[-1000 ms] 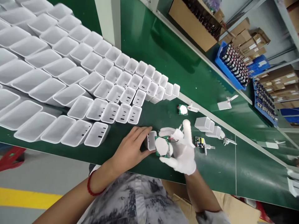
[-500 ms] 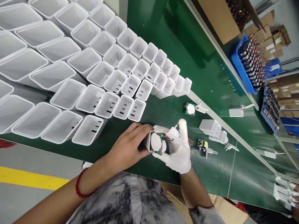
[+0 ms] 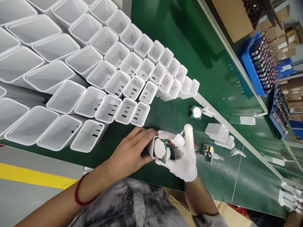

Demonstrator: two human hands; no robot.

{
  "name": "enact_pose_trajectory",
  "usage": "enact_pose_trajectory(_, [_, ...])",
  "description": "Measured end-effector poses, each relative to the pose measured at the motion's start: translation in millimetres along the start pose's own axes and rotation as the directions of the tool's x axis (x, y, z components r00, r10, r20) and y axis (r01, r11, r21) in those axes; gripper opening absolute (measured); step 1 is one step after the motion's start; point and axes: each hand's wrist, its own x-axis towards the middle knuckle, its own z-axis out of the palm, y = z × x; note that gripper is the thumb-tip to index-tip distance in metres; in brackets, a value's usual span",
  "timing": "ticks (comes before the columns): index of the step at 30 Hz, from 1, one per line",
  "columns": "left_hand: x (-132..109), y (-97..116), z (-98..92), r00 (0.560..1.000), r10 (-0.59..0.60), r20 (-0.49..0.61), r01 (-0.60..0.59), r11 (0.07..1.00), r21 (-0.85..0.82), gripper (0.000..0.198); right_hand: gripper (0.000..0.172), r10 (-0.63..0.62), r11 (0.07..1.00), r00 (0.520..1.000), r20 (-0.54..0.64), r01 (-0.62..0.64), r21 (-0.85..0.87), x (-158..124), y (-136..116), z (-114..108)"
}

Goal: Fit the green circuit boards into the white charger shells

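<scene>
My bare left hand (image 3: 131,150) is wrapped around a white plastic housing (image 3: 150,147), its open end turned to the right. At that opening sits a green circuit board (image 3: 163,143) with a round white pad (image 3: 160,148) on its face. My right hand (image 3: 186,162), in a white glove, grips the board's edges with thumb and fingers. A white plug piece (image 3: 179,140), joined to the board by red and black wires, lies against the gloved palm and fingers. How deep the board sits in the housing is partly hidden.
Rows of open white housings (image 3: 68,94) cover the left of the green table (image 3: 163,116). To the right lie another board with a white pad (image 3: 196,112), a bare board with plug pins (image 3: 208,149) and closed white housings (image 3: 216,131). Blue bins (image 3: 253,66) stand beyond the partition.
The view has shifted slightly. Both hands keep their grips, and the board appears a little closer to the housing's opening.
</scene>
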Motion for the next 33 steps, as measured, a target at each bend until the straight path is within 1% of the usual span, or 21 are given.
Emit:
enact_pose_trajectory(2, [0.2,0.3,-0.6,1.000,-0.001,0.005,0.001,1.000,-0.002,0.054,0.103,-0.008,0.999,1.000,0.017,0.008,-0.035,-1.2,-3.0,-2.3])
enact_pose_trajectory(4, [0.7,0.5,-0.9,1.000,0.002,-0.002,-0.002,1.000,-0.006,0.055,0.107,-0.013,0.998,0.997,0.073,0.017,-0.066,-2.7,-5.5,-5.2])
enact_pose_trajectory(6, [1.1,0.1,-0.4,1.000,0.004,-0.010,-0.004,1.000,-0.014,0.057,0.108,-0.010,0.999,0.991,0.135,0.014,-0.033,-4.2,-5.9,-6.6])
enact_pose_trajectory(7, [1.1,-0.4,0.1,1.000,0.006,-0.013,-0.007,1.000,-0.017,0.057,0.107,0.001,1.000,0.991,0.135,-0.001,-0.004,-4.9,-5.2,-6.1])
enact_pose_trajectory(9, [0.8,-1.6,1.1,1.000,0.010,-0.011,-0.010,1.000,-0.022,0.057,0.108,0.031,0.998,0.998,0.063,-0.035,0.050,-6.5,-2.3,-2.5])
enact_pose_trajectory(11, [0.2,-1.2,0.3,1.000,0.006,0.000,-0.006,1.000,-0.026,0.058,0.115,0.064,0.994,0.998,-0.006,-0.063,0.091,-8.7,1.4,3.1])
enact_pose_trajectory(13, [0.2,3.1,-4.3,0.999,-0.021,0.029,0.022,0.999,-0.029,0.065,0.122,0.090,0.987,0.996,-0.019,-0.086,0.135,-11.9,4.5,7.9])
enact_pose_trajectory(14, [1.0,7.0,-8.0,0.997,-0.041,0.058,0.043,0.999,-0.032,0.072,0.122,0.105,0.984,0.994,-0.018,-0.101,0.149,-13.7,5.3,9.3])
enact_pose_trajectory(15, [2.6,11.9,-12.6,0.994,-0.061,0.090,0.064,0.997,-0.035,0.079,0.119,0.116,0.982,0.993,-0.025,-0.111,0.152,-15.7,5.6,9.9])
enact_pose_trajectory(16, [5.0,17.5,-17.4,0.990,-0.075,0.117,0.079,0.996,-0.036,0.083,0.110,0.127,0.983,0.991,-0.035,-0.121,0.140,-17.5,5.4,9.8])
enact_pose_trajectory(18, [12.4,28.3,-26.1,0.986,-0.063,0.154,0.067,0.998,-0.017,0.084,0.083,0.148,0.987,0.989,-0.028,-0.146,0.065,-20.3,3.8,8.0])
enact_pose_trajectory(20, [21.6,35.0,-31.0,0.984,-0.010,0.177,0.004,0.999,0.036,0.077,0.059,0.164,0.985,0.986,-0.014,-0.165,-0.041,-21.5,1.6,6.1])
enact_pose_trajectory(21, [25.9,36.0,-31.7,0.982,0.017,0.190,-0.030,0.997,0.065,0.073,0.050,0.163,0.982,0.986,-0.020,-0.164,-0.091,-21.7,0.8,5.6])
enact_pose_trajectory(23, [31.8,33.8,-30.4,0.979,0.045,0.199,-0.065,0.993,0.095,0.062,0.043,0.136,0.979,0.989,-0.066,-0.144,-0.142,-21.5,-0.1,6.4])
enact_pose_trajectory(25, [32.4,29.0,-27.2,0.991,0.031,0.132,-0.040,0.997,0.065,0.049,0.043,0.105,0.983,0.991,-0.089,-0.117,-0.141,-21.2,-0.4,9.7])
enact_pose_trajectory(28, [25.4,24.3,-22.3,0.999,-0.019,-0.049,0.017,0.999,-0.049,0.036,0.049,0.113,0.983,0.991,-0.073,-0.122,-0.139,-19.6,-1.4,18.3])
enact_pose_trajectory(31, [17.4,25.2,-17.5,0.978,-0.048,-0.205,0.018,0.990,-0.142,0.027,0.053,0.152,0.972,0.981,-0.117,-0.170,-0.161,-14.5,-3.2,26.4])
enact_pose_trajectory(33, [14.2,26.6,-13.3,0.960,-0.081,-0.268,0.021,0.975,-0.221,0.023,0.051,0.158,0.969,0.977,-0.142,-0.181,-0.170,-10.3,-3.8,29.1])
